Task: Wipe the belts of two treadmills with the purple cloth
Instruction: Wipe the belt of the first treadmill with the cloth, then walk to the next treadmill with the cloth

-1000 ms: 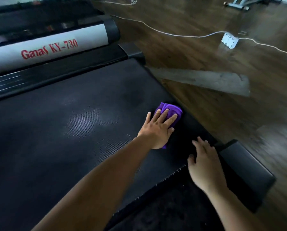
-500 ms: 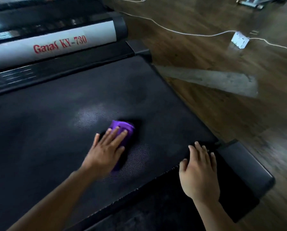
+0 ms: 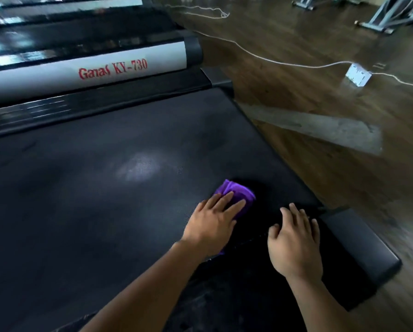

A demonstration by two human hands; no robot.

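**Fig. Flat-palm wipe near a corner of the belt**

Head view. Purple cloth [image 3: 239, 195] lies bunched on the belt [image 3: 104, 200], close to the belt's floor-side edge and to the edge nearest the person. L hand [image 3: 212, 226] sits flat on top of it, fingers straight and slightly apart, palm pressing down; nothing is pinched. R hand [image 3: 294, 245] rests just beside it on the belt's near edge, fingers spread, holding nothing, prob. as a brace. A pale dull patch [image 3: 138, 168] shows toward the belt's middle, beyond the cloth. A black end cap [image 3: 361, 243] adjoins the belt's near corner. A grey rail marked "Ganas KY-730" [image 3: 104, 73] runs beyond the belt's far side. Wood floor [image 3: 320, 116] w/ a white cable [image 3: 272, 61] lies off the belt's other edge.

Handling (judgement): the cloth looks soft, light and limp, i.e. it will fold and creep under the palm rather than keep its shape. It is best held by palm pressure over its centre, w/ fingertips trapping the leading fold. The belt's texture prob. drags on it, so bunching is the main risk.
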